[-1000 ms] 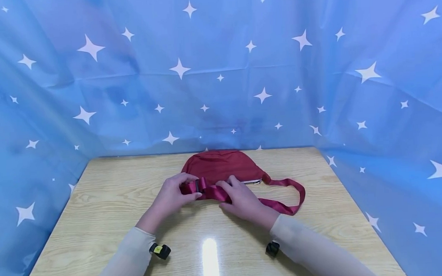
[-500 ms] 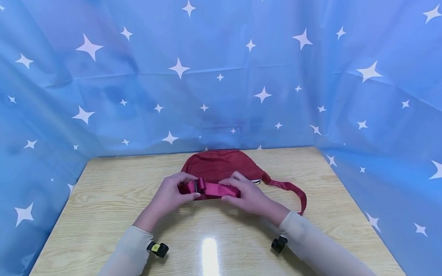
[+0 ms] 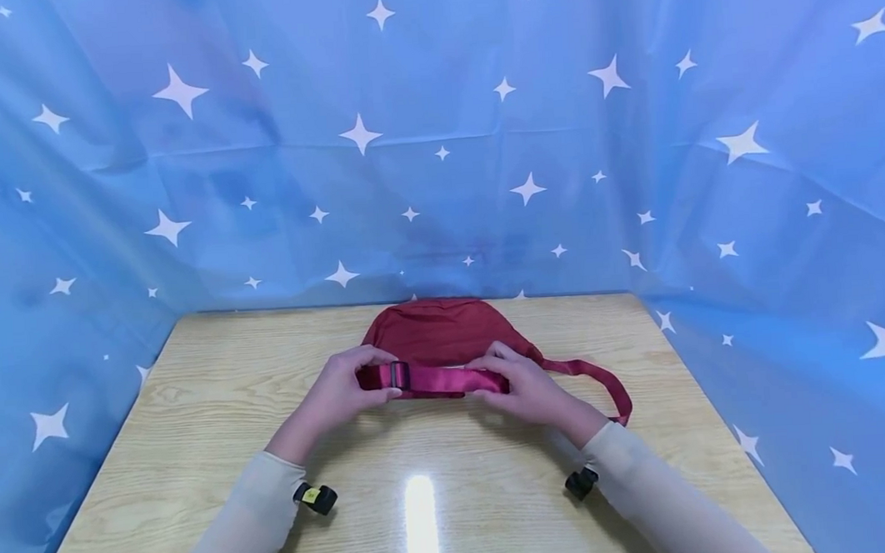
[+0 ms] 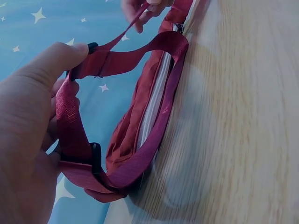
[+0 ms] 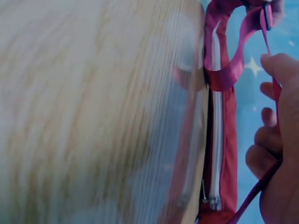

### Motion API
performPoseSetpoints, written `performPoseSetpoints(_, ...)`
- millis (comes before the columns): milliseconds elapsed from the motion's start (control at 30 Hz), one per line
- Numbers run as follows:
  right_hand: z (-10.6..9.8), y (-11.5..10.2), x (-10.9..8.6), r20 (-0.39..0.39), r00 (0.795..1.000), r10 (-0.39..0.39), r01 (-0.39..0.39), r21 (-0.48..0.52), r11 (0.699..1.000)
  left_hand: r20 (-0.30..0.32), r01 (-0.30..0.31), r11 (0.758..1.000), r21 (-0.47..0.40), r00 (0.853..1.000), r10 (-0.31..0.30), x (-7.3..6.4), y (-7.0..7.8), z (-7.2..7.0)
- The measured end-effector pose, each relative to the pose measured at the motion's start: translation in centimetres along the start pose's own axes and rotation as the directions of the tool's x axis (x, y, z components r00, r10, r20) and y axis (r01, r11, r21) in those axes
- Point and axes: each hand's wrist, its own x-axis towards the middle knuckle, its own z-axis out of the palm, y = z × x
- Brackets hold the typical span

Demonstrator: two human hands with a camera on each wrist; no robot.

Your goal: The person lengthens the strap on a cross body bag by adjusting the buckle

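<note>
1. In the head view, the lower edge cuts both sleeves (image 3: 237, 521).
2. The right hand (image 3: 527, 389) covers part of the strap (image 3: 440, 379) there.
3. The yellow label (image 3: 313, 495) is too small to be read clearly.
4. In the right wrist view, the table (image 5: 84, 112) is blurred.

The left arm (image 3: 233, 517) is slanting inward from the lower left, the right arm (image 3: 668, 498) from the lower right, pale sleeves (image 3: 265, 478) covering both down to the wrists (image 3: 289, 447). The left hand (image 3: 343, 390) is facing the right hand (image 3: 531, 389), the two standing apart. Both are gripping, each with fingers (image 3: 375, 354) arching above and thumb (image 3: 384, 394) pointing inward below. In the left wrist view, that thumb is extending nearly straight; in the right wrist view, the lower fingers are curling toward the palm.
</note>
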Motion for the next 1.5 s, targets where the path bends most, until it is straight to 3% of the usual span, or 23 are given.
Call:
performPoseSetpoints(233, 0.2, -1.1, 0.6, 0.083, 0.995, 0.049, -0.049, -0.007, 0.999, -0.015, -0.023, 1.0, 0.015, 1.0, 0.024, 0.0, 0.1, 0.1)
performPoseSetpoints(400, 1.3, -3.0, 2.2, 0.126, 0.986, 0.114, -0.125, 0.086, 0.988, -0.033, -0.059, 0.998, 0.021, 0.998, 0.059, 0.2, 0.4, 0.3)
performPoseSetpoints(533, 1.9, -4.4, 3.6, 0.133, 0.984, 0.12, -0.143, 0.183, 0.973, -0.036, -0.082, 0.997, 0.014, 0.996, 0.083, 0.3, 0.6, 0.6)
performPoseSetpoints(667, 2.5, -5.6, 5.0, 0.116, 0.99, 0.079, -0.11, 0.298, 0.948, -0.038, -0.106, 0.994, -0.003, 0.994, 0.105, 0.4, 0.6, 0.8)
performPoseSetpoints(833, 3.4, -6.4, 5.9, 0.037, 0.999, 0.016, -0.027, 0.31, 0.95, -0.023, -0.111, 0.994, 0.006, 0.994, 0.111, 0.4, 0.4, 0.9)
performPoseSetpoints(1100, 3.4, -6.7, 5.7, -0.058, 0.997, -0.044, 0.06, 0.298, 0.953, 0.021, -0.015, 1.0, 0.006, 1.0, 0.015, -0.2, -0.1, 0.0)
performPoseSetpoints(1233, 3.3, -6.7, 5.6, -0.084, 0.993, -0.078, 0.101, 0.323, 0.941, 0.029, -0.012, 1.0, -0.027, 1.0, 0.013, -0.3, -0.6, -0.4)
performPoseSetpoints(1500, 3.3, -6.7, 5.4, -0.08, 0.993, -0.085, 0.107, 0.344, 0.933, 0.079, 0.033, 0.993, -0.109, 0.997, -0.024, -0.1, -1.0, -0.2)
